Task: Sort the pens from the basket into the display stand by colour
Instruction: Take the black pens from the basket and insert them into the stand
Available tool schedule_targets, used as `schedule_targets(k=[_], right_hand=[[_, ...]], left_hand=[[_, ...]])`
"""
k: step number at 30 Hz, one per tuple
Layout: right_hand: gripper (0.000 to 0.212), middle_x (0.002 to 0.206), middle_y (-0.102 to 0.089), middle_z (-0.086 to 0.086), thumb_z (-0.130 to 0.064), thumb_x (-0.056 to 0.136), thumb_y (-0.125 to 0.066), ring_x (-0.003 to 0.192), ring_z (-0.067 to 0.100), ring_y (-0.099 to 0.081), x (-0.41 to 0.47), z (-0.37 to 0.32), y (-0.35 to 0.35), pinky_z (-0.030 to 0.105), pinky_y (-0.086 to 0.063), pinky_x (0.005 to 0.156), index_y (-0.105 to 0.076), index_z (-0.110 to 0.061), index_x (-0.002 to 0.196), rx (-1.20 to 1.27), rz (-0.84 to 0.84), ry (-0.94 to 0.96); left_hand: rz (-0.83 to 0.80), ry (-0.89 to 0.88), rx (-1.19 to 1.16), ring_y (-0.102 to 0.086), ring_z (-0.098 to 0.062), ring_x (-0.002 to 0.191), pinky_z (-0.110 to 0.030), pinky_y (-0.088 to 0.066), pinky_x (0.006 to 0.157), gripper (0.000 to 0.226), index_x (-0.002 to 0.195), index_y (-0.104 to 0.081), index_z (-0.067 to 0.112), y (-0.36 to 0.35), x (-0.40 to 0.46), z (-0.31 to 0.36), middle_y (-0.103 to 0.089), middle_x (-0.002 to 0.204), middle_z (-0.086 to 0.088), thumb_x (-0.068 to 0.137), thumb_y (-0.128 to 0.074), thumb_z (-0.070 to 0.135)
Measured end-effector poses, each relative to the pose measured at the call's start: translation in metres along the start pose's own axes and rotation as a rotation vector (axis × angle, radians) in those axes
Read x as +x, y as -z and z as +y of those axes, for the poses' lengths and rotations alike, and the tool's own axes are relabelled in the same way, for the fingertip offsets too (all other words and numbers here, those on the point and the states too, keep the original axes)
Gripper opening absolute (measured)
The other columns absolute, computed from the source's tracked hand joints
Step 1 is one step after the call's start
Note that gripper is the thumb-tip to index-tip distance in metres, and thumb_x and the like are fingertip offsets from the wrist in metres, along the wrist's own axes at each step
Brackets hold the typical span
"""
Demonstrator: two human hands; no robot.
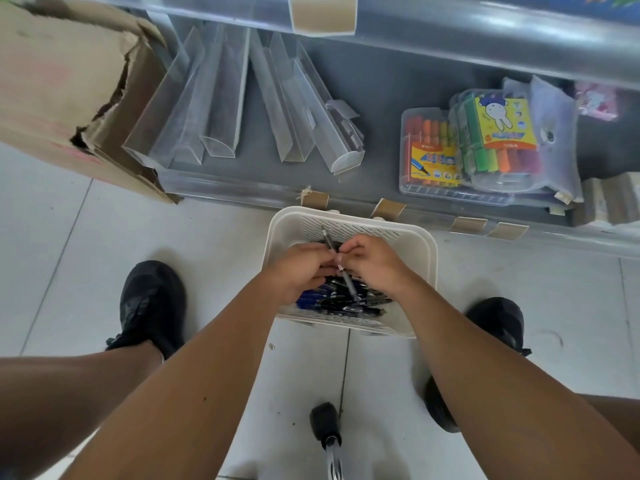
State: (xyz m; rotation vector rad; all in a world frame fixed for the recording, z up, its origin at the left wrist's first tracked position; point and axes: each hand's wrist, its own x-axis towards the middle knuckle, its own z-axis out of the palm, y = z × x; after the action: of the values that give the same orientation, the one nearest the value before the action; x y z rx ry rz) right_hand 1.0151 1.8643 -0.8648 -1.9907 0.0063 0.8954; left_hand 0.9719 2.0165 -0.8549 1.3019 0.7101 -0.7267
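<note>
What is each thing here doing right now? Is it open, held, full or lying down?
left hand: over the basket, gripping pens.
right hand: pinching a pen.
held pen: tilted, above the pile.
basket: on the floor, holding black and blue pens.
clear holders: lying down, empty.
marker boxes: closed, stacked, full.
cardboard box: torn.

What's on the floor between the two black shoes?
In the head view, the white basket of pens sits between the left shoe and right shoe, with both hands holding pens over it.
</note>
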Motion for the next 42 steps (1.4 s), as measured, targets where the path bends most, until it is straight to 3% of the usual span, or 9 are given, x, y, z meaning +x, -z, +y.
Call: schedule_targets(k=[2, 6, 10, 13, 17, 26, 31, 37, 42], right_hand=[[0.009, 0.086, -0.073, 0.005, -0.010, 0.088, -0.069, 0.082, 0.018, -0.070, -0.001, -0.005, -0.003, 0.026, -0.056, 0.075, -0.066, -0.018, 0.087, 0.098, -0.029, 0.004], [0.026, 0.088, -0.074, 0.006, 0.005, 0.092, -0.053, 0.085, 0.011, -0.072, -0.005, -0.011, -0.004, 0.016, -0.053, 0.071, -0.071, -0.014, 0.088, 0.150, -0.105, -0.008], [0.029, 0.084, -0.075, 0.002, -0.004, 0.092, -0.047, 0.077, 0.011, -0.072, -0.003, -0.008, 0.002, 0.019, -0.048, 0.063, -0.069, -0.018, 0.079, 0.016, 0.050, -0.038], [0.021, 0.102, -0.071, -0.001, -0.014, 0.097, -0.049, 0.084, 0.012, -0.066, 0.003, 0.008, 0.004, 0.024, -0.048, 0.076, -0.069, -0.020, 0.094, -0.205, 0.182, -0.053], [0.034, 0.127, -0.062, 0.007, -0.011, 0.096, -0.048, 0.111, 0.025, -0.058, 0.003, 0.029, -0.003, 0.026, -0.042, 0.095, -0.062, -0.016, 0.127, -0.460, 0.074, -0.087], [0.031, 0.128, -0.049, 0.012, -0.017, 0.093, -0.057, 0.120, 0.030, -0.042, 0.003, 0.044, -0.010, 0.035, -0.041, 0.100, -0.063, -0.016, 0.124, -0.806, -0.023, -0.056], [0.010, 0.106, -0.064, 0.008, -0.013, 0.092, -0.056, 0.089, 0.024, -0.057, -0.002, 0.047, -0.011, 0.028, -0.043, 0.079, -0.056, -0.023, 0.093, -0.614, -0.039, -0.124], [0.006, 0.095, -0.065, -0.002, -0.022, 0.096, -0.059, 0.090, 0.018, -0.060, 0.000, 0.026, 0.003, 0.026, -0.042, 0.077, -0.060, -0.025, 0.100, -0.307, -0.072, -0.063], [0.007, 0.099, -0.069, -0.006, -0.030, 0.092, -0.064, 0.096, 0.016, -0.063, -0.002, 0.010, 0.000, 0.034, -0.049, 0.089, -0.064, -0.033, 0.099, -0.087, -0.079, -0.041]], left_hand=[[-0.014, -0.017, -0.078, -0.066, -0.022, 0.107, -0.033, -0.049, 0.098, 0.024, 0.117, -0.065, 0.010, -0.001, -0.001, 0.003, -0.071, 0.112, -0.007, 0.100, -0.051, 0.021], [0.080, -0.072, -0.079, -0.069, -0.024, 0.102, -0.033, -0.056, 0.090, 0.023, 0.111, -0.067, 0.008, -0.001, -0.001, 0.003, -0.071, 0.110, -0.013, 0.101, -0.050, 0.019], [0.087, -0.061, -0.091, -0.069, -0.018, 0.094, -0.030, -0.056, 0.082, 0.021, 0.113, -0.062, 0.006, -0.004, -0.002, 0.004, -0.071, 0.104, -0.010, 0.103, -0.046, 0.015], [0.109, -0.039, -0.105, -0.067, -0.013, 0.089, -0.027, -0.054, 0.076, 0.018, 0.116, -0.057, 0.007, -0.004, -0.003, 0.006, -0.069, 0.099, -0.006, 0.102, -0.046, 0.012], [0.156, 0.001, -0.105, -0.067, -0.013, 0.088, -0.031, -0.054, 0.082, 0.018, 0.114, -0.057, 0.007, 0.000, 0.000, 0.004, -0.069, 0.100, -0.006, 0.100, -0.047, 0.004], [0.183, 0.020, -0.116, -0.067, -0.015, 0.087, -0.036, -0.053, 0.092, 0.014, 0.101, -0.057, 0.011, 0.003, 0.003, 0.002, -0.068, 0.093, -0.005, 0.100, -0.046, 0.003], [0.193, 0.039, -0.119, -0.067, -0.017, 0.092, -0.035, -0.054, 0.088, 0.015, 0.108, -0.056, 0.009, 0.003, 0.001, 0.002, -0.068, 0.098, -0.008, 0.100, -0.044, 0.003], [0.180, 0.025, -0.108, -0.064, -0.017, 0.098, -0.037, -0.051, 0.094, 0.017, 0.108, -0.056, 0.009, 0.001, 0.000, 0.002, -0.066, 0.108, -0.009, 0.101, -0.042, 0.002], [0.031, -0.038, -0.185, -0.066, -0.020, 0.099, -0.031, -0.056, 0.082, 0.022, 0.109, -0.062, 0.006, 0.000, -0.009, 0.005, -0.068, 0.109, -0.012, 0.100, -0.042, -0.001]])
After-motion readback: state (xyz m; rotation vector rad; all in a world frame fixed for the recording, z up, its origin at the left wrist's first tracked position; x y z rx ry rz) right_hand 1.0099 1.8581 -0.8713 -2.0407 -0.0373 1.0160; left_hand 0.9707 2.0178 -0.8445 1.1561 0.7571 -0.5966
